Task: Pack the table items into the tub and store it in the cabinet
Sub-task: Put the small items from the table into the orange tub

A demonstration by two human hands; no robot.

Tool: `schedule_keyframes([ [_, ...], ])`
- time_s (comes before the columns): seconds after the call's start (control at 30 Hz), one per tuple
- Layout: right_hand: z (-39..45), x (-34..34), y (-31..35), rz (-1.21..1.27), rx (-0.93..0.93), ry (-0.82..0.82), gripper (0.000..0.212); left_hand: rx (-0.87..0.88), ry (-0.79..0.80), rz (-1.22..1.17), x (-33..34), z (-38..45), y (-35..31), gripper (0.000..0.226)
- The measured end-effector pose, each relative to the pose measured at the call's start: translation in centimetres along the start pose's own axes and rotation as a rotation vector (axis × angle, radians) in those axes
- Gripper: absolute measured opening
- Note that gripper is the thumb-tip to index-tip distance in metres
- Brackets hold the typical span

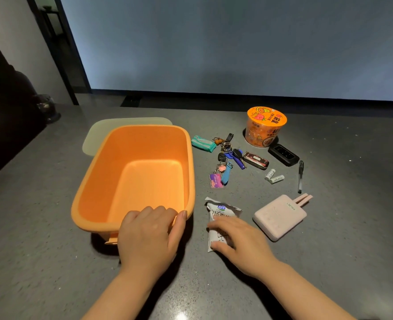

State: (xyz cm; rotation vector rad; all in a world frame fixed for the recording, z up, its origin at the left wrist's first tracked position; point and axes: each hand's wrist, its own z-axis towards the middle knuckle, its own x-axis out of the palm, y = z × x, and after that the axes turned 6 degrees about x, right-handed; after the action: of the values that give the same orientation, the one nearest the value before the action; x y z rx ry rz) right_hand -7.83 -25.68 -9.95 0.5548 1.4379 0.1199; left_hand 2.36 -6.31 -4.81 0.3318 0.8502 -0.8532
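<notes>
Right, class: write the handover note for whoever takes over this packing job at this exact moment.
Left hand holds the near rim of the orange tub.
Right hand has its grip on the white snack packet, which lies on the table.
Done: nothing packed; the tub is empty.
Left: packet, keys, noodle cup, batteries, pen, power bank and the rest into the tub, then store it.

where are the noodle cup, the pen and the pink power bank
noodle cup (266, 125), head view, on its orange printed side just under the lid
pen (300, 175), head view, midway along its dark barrel
pink power bank (278, 217), head view, centre of its flat top face
</notes>
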Motion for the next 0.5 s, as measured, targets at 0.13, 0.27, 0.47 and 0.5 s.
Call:
schedule_keyframes([
  [0.13, -0.5, 0.1, -0.3, 0.182, 0.216, -0.227, 0.044, 0.011, 0.009, -0.008, -0.1, -0.1, 0.0, 0.048],
  [0.27, 0.2, 1.5, 0.8, 0.044, 0.327, -0.170, 0.066, 0.013, 0.020, -0.008, -0.2, 0.0, 0.0, 0.047],
  [0.47, 0.7, 1.7, 1.2, 0.122, 0.354, -0.296, 0.030, 0.013, 0.039, -0.013, -0.4, 0.0, -0.1, 0.046],
  [0.5, 0.7, 1.5, 1.2, 0.143, 0.365, -0.317, 0.025, 0.014, 0.041, -0.016, -0.5, 0.0, -0.1, 0.046],
])
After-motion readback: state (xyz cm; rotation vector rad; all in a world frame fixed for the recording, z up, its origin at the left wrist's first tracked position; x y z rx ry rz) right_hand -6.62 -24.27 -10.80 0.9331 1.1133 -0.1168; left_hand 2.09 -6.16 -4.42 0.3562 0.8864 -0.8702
